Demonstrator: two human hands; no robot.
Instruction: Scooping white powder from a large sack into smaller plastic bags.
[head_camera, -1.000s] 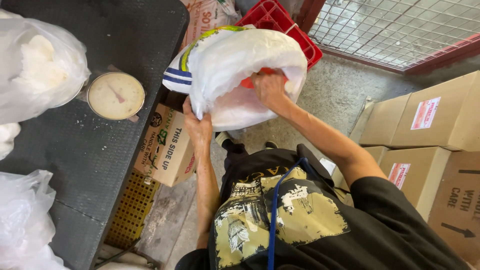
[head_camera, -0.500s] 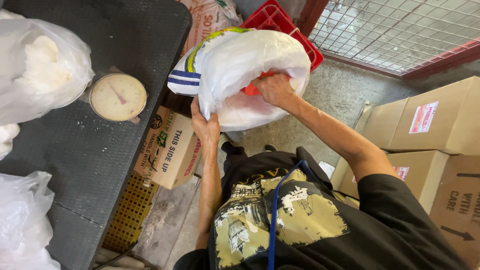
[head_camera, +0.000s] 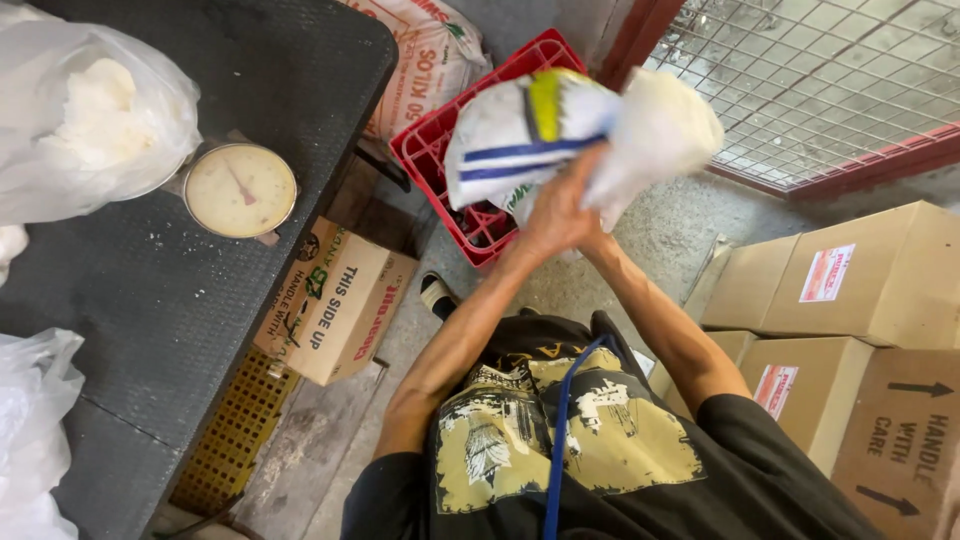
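Sack: we see a white woven sack (head_camera: 520, 135) with blue stripes and a yellow patch, bunched together with a clear plastic bag (head_camera: 665, 125) of white powder; both are blurred.
Where it is: we find the bundle raised in front of the body, above the red plastic crate (head_camera: 440, 150) on the concrete floor (head_camera: 680, 240).
Left hand: our left hand (head_camera: 550, 215) is closed on the lower edge of the sack, fingers curled into the fabric.
Right hand: our right hand (head_camera: 590, 205) sits pressed against the left one at the same gathered edge; we cannot tell its grip apart, but it looks clenched on the plastic bag.
Table: we see a dark table (head_camera: 150, 300) on the left with a round dial scale (head_camera: 240, 190) and a filled clear bag (head_camera: 90, 110).
Around: cardboard boxes (head_camera: 860, 270) stand to the right, another carton (head_camera: 335, 300) lies under the table edge, and a printed sack (head_camera: 420, 50) leans behind the crate.
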